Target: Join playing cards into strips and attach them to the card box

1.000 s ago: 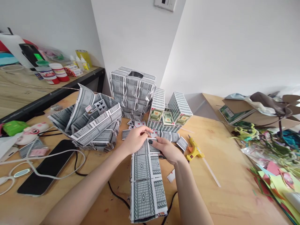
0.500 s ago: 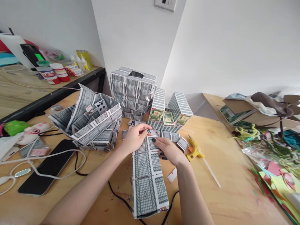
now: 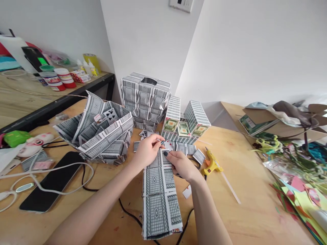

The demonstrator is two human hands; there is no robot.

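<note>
A long strip built of folded playing cards, grey patterned backs up, stretches away from me over the table. My right hand grips its far right edge, thumb on top and the other fingers mostly hidden beneath. At the far end, my left hand is closed in a pinch on a playing card, whose white face with a red mark partly shows. More loose cards lie just beyond. To the right rests a yellow glue gun with a clear glue stick.
Left stands an open card-built box, with a taller card block behind it. Card packs are stacked at the back. A black phone and white cable lie left. Paper scraps and a cardboard box are right.
The near end of the card strip has shifted slightly left. My right fingers have tucked further under its edge, and the thumb has moved a little left. The left hand stays pinched in place.
</note>
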